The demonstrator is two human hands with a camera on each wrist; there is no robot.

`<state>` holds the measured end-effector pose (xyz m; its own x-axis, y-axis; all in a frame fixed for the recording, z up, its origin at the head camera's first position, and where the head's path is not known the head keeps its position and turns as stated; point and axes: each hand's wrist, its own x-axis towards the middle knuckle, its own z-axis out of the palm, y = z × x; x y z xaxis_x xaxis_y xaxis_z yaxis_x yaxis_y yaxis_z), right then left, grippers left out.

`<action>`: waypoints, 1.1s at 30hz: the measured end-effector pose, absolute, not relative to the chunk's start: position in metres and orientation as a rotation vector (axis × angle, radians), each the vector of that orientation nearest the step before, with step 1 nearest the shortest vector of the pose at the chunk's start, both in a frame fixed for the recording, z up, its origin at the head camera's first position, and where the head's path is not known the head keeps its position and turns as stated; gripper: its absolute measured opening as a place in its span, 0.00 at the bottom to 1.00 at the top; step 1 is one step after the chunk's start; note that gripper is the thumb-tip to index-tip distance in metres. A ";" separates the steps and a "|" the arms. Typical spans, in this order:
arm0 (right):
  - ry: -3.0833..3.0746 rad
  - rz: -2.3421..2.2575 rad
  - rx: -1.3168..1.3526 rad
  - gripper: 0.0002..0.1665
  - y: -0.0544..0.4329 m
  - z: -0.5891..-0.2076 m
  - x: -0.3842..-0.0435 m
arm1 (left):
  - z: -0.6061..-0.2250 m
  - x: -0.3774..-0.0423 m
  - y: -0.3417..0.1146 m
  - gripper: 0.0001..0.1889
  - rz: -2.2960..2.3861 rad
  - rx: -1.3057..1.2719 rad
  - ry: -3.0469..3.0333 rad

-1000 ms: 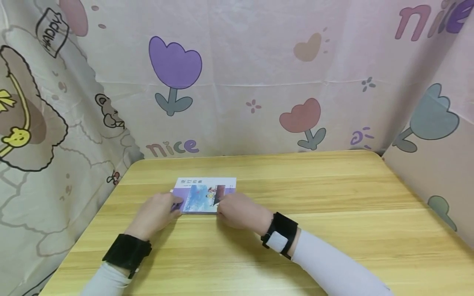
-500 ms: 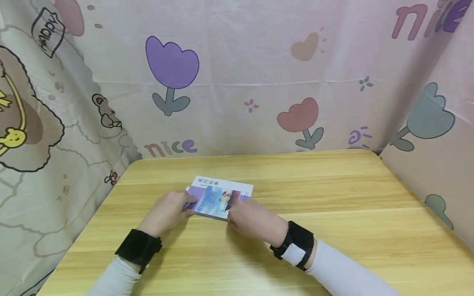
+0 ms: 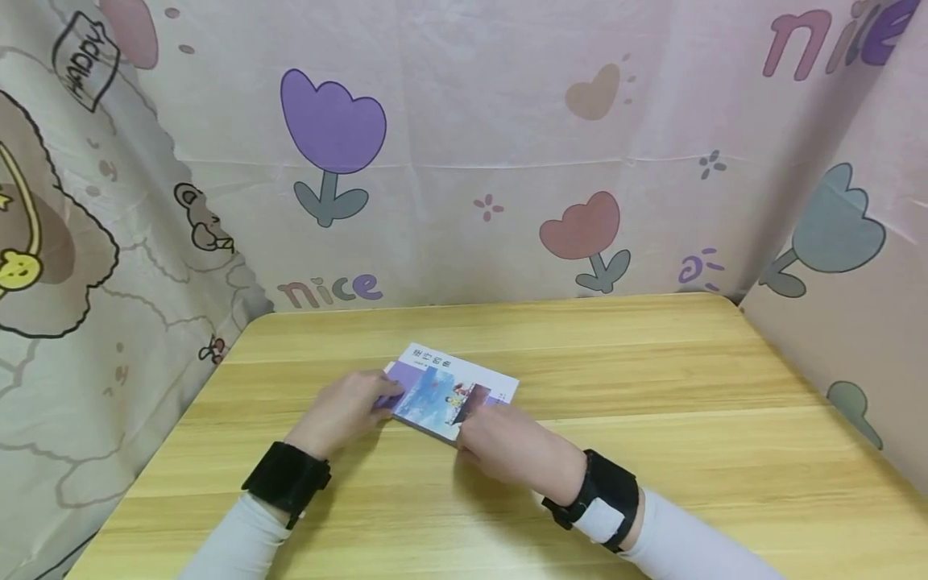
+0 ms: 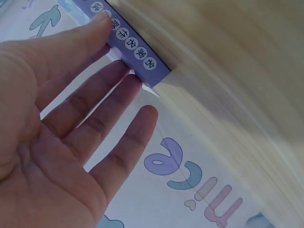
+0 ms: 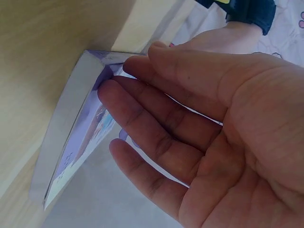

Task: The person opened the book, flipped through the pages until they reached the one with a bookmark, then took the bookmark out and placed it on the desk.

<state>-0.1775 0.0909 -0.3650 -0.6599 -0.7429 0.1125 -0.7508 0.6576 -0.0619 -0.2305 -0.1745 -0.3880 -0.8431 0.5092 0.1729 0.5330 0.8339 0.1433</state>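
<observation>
A thin book (image 3: 428,395) with a white, purple and blue illustrated cover lies flat and slightly turned on the wooden table (image 3: 652,451). My left hand (image 3: 344,411) holds its purple left edge; in the left wrist view the thumb presses the lettered spine (image 4: 135,47) while other fingers reach behind it. At the book's near right corner, my right hand (image 3: 515,447) has its fingers curved over the cover. The right wrist view shows the page edges (image 5: 64,123) beside these fingertips. The corner under them is partly hidden.
Black bands with white sleeves below them circle both wrists, the left band (image 3: 286,479) and the right band (image 3: 602,499). A printed cloth curtain (image 3: 435,105) hangs behind the table and along both sides.
Both hands have moved right with the book. The book has turned clockwise, its right end swinging nearer. The head view has shifted slightly.
</observation>
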 end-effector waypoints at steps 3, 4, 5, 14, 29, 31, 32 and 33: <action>-2.817 0.180 1.278 0.15 0.092 -0.364 -0.174 | -0.390 -0.231 -0.172 0.16 -0.299 -0.827 -2.884; -2.824 0.186 1.279 0.16 0.093 -0.364 -0.173 | -0.390 -0.232 -0.170 0.17 -0.302 -0.834 -2.884; -2.832 0.196 1.280 0.16 0.094 -0.364 -0.172 | -0.389 -0.232 -0.168 0.17 -0.304 -0.842 -2.886; -2.840 0.168 1.309 0.15 0.097 -0.363 -0.164 | -0.390 -0.236 -0.156 0.20 -0.300 -0.909 -2.888; -2.989 0.299 1.153 0.03 0.116 -0.367 -0.197 | -0.385 -0.237 -0.150 0.12 -0.424 -0.891 -2.987; -3.049 0.360 1.062 0.06 0.126 -0.365 -0.207 | -0.383 -0.237 -0.151 0.09 -0.424 -0.853 -3.006; -3.080 0.375 1.007 0.08 0.131 -0.364 -0.211 | -0.383 -0.238 -0.151 0.07 -0.417 -0.836 -3.012; -3.112 0.388 0.952 0.11 0.136 -0.364 -0.215 | -0.383 -0.238 -0.152 0.06 -0.405 -0.825 -3.013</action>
